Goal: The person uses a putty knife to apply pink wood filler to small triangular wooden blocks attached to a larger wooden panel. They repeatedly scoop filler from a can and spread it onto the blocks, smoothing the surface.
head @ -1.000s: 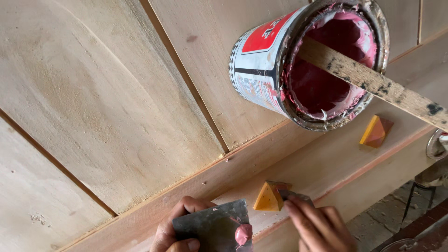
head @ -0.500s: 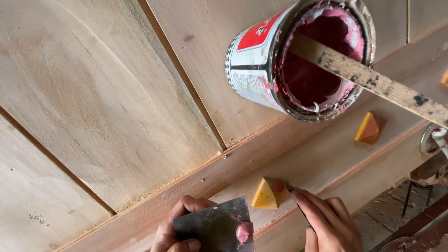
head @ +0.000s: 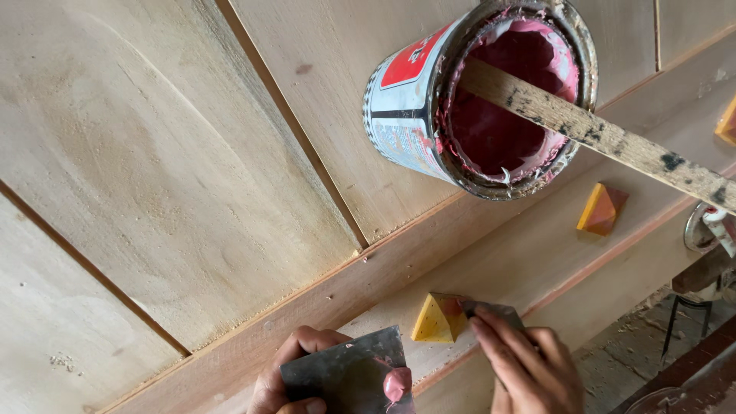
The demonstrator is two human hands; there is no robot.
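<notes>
left hand (head: 295, 379): bottom edge of the view, fingers wrapped round a flat dark metal scraper plate (head: 345, 376), gripping it from the left side. The plate sits tilted, its broad face turned up toward the camera.

pink blob (head: 397, 383): a lump of pink filler sitting on the right corner of that plate, just beside the thumb end of the other hand's reach but not touching it.

right hand (head: 529, 372): lower right, fingers stretched flat and pressed down on a small putty blade (head: 494, 313). So it's closed on the blade by pressing, not a fist.

yellow pyramid block (head: 438, 318): small wooden pyramid stuck on the long board, right at the right hand's fingertips; the blade's edge touches its reddish right face. It sits between the two hands, a bit further out than both.

long board (head: 537, 253): pale strip running diagonally, lower left to upper right, the pyramids sit on it.

second pyramid (head: 602, 208): orange, further along the same board, well apart from the hands.

paint can (head: 479, 92): far up top, round tin, white wall with a red patch and a dark band, pink muck coating the inside and rim.

stir stick (head: 598, 134): flat grubby wooden strip leaning out of the can toward the right.

wood panels (head: 153, 153): pale planks with grooves behind everything.
</notes>
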